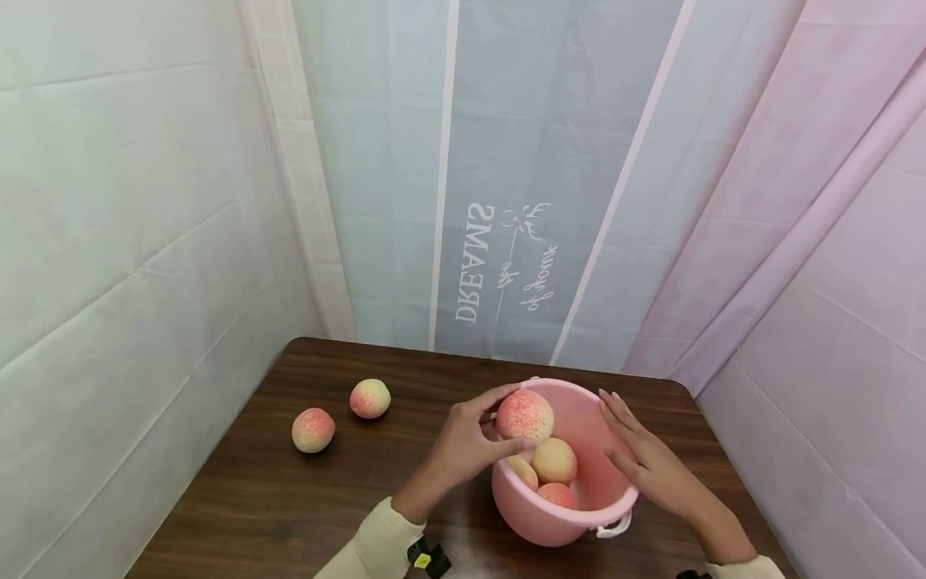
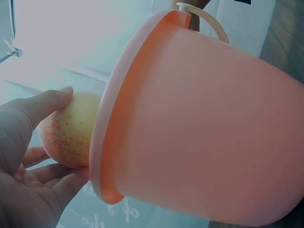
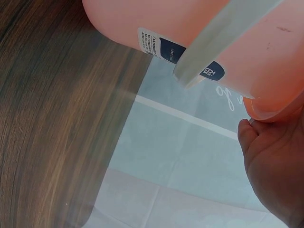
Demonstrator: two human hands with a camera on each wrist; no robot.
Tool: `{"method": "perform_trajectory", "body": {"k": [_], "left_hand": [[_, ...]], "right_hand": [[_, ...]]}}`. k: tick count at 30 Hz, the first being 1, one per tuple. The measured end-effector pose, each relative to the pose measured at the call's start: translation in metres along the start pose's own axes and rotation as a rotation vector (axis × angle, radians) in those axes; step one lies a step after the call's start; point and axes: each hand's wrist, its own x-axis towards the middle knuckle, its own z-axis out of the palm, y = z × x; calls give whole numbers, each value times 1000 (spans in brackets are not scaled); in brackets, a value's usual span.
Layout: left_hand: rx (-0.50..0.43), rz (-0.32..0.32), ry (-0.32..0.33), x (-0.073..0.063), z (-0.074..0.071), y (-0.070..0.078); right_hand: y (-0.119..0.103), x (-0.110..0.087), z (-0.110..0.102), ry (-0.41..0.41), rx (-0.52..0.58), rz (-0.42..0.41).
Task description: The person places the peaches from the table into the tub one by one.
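Note:
A pink bucket (image 1: 535, 523) stands on the table's right half, with several peaches inside, among them a yellowish peach (image 1: 555, 461). My left hand (image 1: 466, 438) grips another red-speckled peach (image 1: 525, 416) at the bucket's left rim. In the left wrist view, thumb and fingers curl round that peach (image 2: 71, 130), just beside the rim (image 2: 107, 109). My right hand (image 1: 654, 466) rests on the bucket's right rim, its fingers fairly straight and reaching over the inner wall. The right wrist view shows this hand (image 3: 275, 161) touching the rim from outside; its fingertips are hidden there.
Two more peaches lie on the left of the dark wooden table (image 1: 253, 507): one redder peach (image 1: 313, 430) and one paler peach (image 1: 370, 399). A white handle (image 1: 615, 527) hangs at the bucket's near side. Fabric curtains (image 1: 391, 161) enclose the table behind and on both sides.

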Motion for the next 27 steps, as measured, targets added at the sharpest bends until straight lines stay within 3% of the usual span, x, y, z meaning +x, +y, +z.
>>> {"method": "perform_trajectory", "body": {"k": [12,21,27], "left_hand": [[3,-15,-7,-2,6,1],[0,33,-29,-2,7,-2],[12,27,-55,-3,6,-3]], "right_hand": [[0,0,0,10,9,-2],[-1,0,0,9,13,2],[0,0,0,18,16,-13]]}}
